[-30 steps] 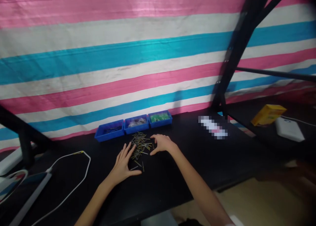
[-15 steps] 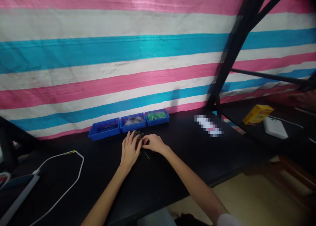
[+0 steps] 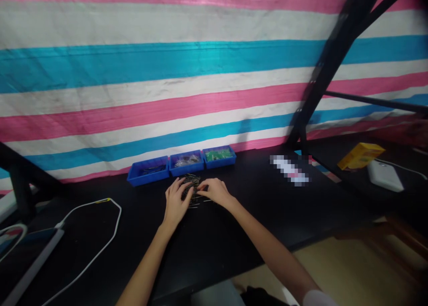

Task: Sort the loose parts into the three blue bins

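Observation:
A loose pile of thin metallic pins (image 3: 192,181) lies on the black table (image 3: 207,248) between my two hands. My left hand (image 3: 175,201) rests over the pile's left side with its fingers spread. On the right side, my right hand (image 3: 216,192) has its thumb and forefinger brought together at the pins; what they hold, if anything, is too small to name. Just behind stand three blue trays: the left one (image 3: 149,178) with dark thin pieces, the middle one (image 3: 187,168) with clear pieces, the right one (image 3: 220,162) with green pieces.
A white cable (image 3: 107,241) loops beside a tablet-like device (image 3: 35,266) at the left. Farther right are a blurred-out strip (image 3: 290,170), a yellow box (image 3: 361,156) and a white device (image 3: 385,175). Black metal posts (image 3: 323,69) rise behind.
The view has shifted slightly. My hands have moved a little apart, and more of the pins now show between them. The stray pin near the front is no longer seen in its former spot.

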Demonstrator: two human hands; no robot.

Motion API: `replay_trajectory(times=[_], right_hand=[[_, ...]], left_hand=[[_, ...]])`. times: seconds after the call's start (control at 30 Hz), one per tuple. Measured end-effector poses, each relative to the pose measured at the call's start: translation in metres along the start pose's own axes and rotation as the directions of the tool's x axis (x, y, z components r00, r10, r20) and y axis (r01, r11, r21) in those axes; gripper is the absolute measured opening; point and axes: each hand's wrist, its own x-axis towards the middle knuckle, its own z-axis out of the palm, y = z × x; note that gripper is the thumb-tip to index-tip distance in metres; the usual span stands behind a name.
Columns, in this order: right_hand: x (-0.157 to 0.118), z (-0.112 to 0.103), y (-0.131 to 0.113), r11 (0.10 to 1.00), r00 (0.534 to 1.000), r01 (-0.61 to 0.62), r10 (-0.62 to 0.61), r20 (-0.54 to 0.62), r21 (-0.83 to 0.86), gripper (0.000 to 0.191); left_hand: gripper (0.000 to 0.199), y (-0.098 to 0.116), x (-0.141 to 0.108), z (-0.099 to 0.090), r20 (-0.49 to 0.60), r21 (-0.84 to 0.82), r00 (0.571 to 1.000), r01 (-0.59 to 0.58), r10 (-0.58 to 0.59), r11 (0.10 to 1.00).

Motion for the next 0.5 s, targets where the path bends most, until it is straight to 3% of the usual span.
replay_trajectory(times=[0.2,0.33,0.5], right_hand=[[0.0039,0.0047,-0.0002,0.964,0.992,-0.067,0.093,-0.090,0.256,0.026],[0.0078,0.0076,-0.0020,0.837,0.993,-0.014,0.073,-0.088,0.547,0.039],[0.0061,0.0058,-0.0077,0.708,0.999,-0.013,0.046,-0.028,0.706,0.045]], left_hand=[[0.022,-0.0034,0.0028,0.0011,0.015,-0.169,0.999,0.049,-0.047,0.984],[0.019,-0.0014,0.0030,0.0014,0.036,-0.362,0.996,0.093,-0.086,0.928],[0.015,0.0054,0.0016,-0.0001,0.097,-0.525,0.985,0.171,-0.141,0.834]])
